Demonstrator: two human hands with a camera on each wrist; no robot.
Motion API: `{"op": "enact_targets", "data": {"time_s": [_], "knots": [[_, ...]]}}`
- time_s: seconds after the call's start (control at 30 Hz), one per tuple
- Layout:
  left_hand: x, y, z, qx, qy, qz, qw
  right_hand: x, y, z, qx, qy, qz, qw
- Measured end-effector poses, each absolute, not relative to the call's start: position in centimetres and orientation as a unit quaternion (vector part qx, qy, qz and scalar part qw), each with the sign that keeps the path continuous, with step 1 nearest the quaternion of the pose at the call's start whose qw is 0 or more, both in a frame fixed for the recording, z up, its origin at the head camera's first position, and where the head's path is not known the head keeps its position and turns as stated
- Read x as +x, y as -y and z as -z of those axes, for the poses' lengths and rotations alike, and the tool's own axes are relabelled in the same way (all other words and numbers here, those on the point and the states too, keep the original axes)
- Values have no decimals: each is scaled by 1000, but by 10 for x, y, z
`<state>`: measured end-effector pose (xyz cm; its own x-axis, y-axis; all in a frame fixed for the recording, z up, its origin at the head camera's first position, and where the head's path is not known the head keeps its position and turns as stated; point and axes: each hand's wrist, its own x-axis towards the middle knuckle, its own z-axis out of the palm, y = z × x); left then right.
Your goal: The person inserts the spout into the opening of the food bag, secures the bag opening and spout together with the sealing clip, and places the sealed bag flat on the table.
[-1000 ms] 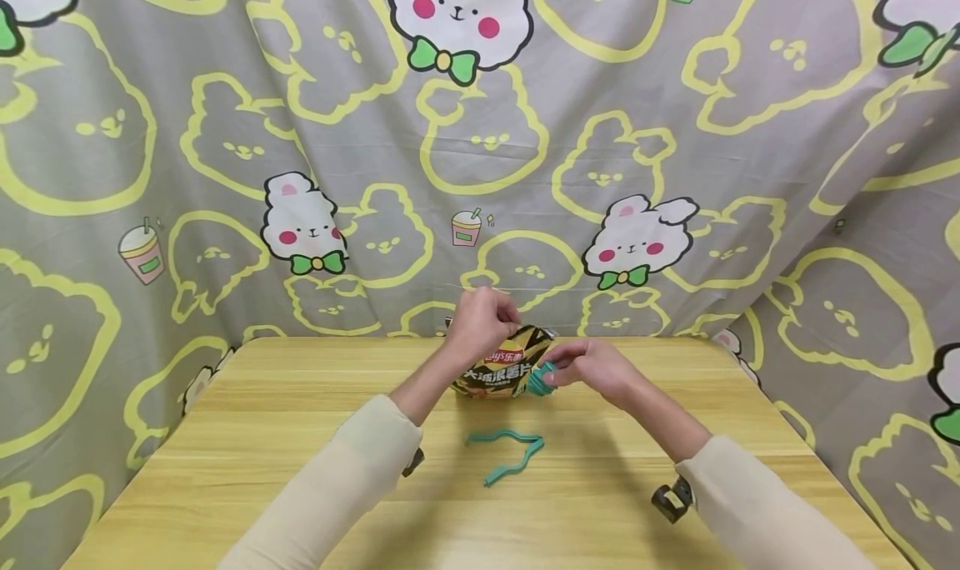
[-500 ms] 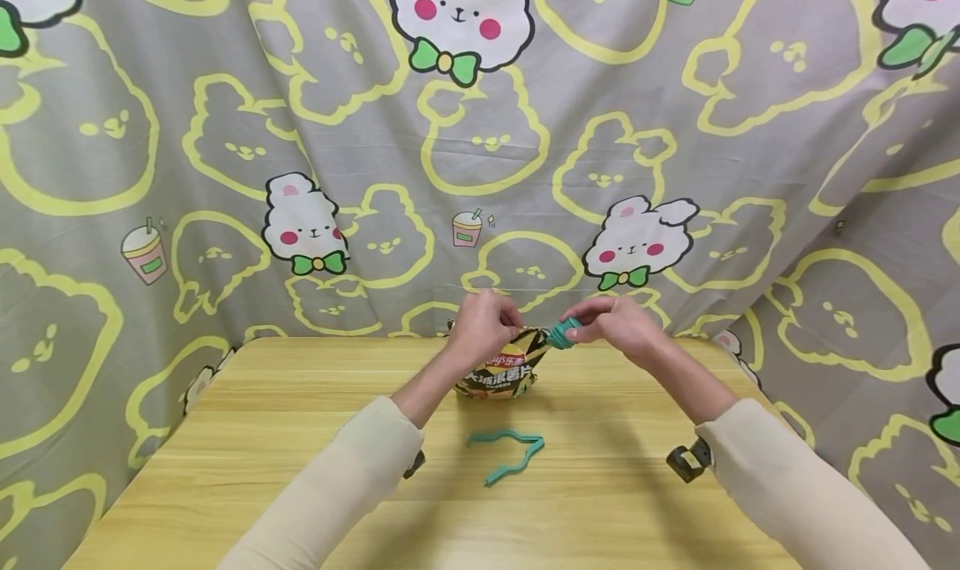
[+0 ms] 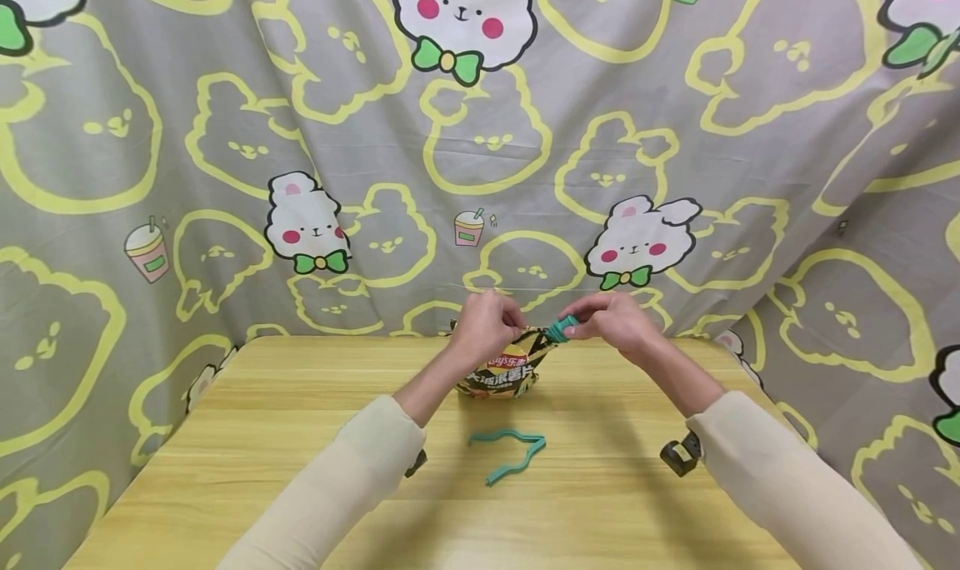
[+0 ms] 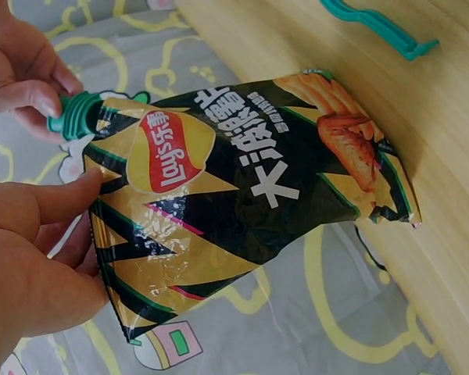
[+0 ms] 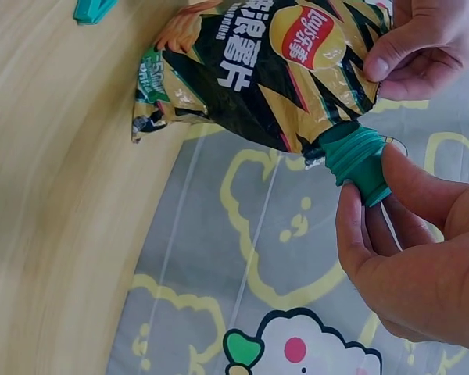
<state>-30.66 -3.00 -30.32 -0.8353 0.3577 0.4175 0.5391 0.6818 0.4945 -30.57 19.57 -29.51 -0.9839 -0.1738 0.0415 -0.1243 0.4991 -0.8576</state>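
Note:
A black-and-gold Lay's chip bag (image 3: 498, 378) stands upright on the table. My left hand (image 3: 486, 328) pinches its top edge, thumb on the printed front in the left wrist view. Between the thumb and fingers of my right hand (image 3: 621, 327) is a teal ribbed, threaded spout (image 5: 356, 160). The spout's end is at the bag's top right corner, and in the right wrist view that corner (image 5: 316, 148) meets its opening. How far the corner goes inside is hidden. A teal bag clip (image 3: 517, 462), spread apart at its hinge, lies on the table in front of the bag.
The wooden table (image 3: 300, 437) ends at a grey curtain (image 3: 375, 137) printed with rabbits and cups, close behind the bag. Black camera mounts (image 3: 681, 453) sit on both wrists, below the sleeves.
My right hand has lifted the spout from beside the bag's lower right side up to its top right corner, then slightly inward against it. My left hand keeps its pinch.

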Motion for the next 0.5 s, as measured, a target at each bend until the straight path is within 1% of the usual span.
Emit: {"op": "enact_targets", "data": {"time_s": [0.17, 0.5], "knots": [[-307, 30, 304, -249, 905, 311, 150, -308, -193, 298, -88, -862, 498, 27], [-308, 30, 303, -241, 907, 317, 134, -312, -190, 303, -83, -864, 496, 26]]}}
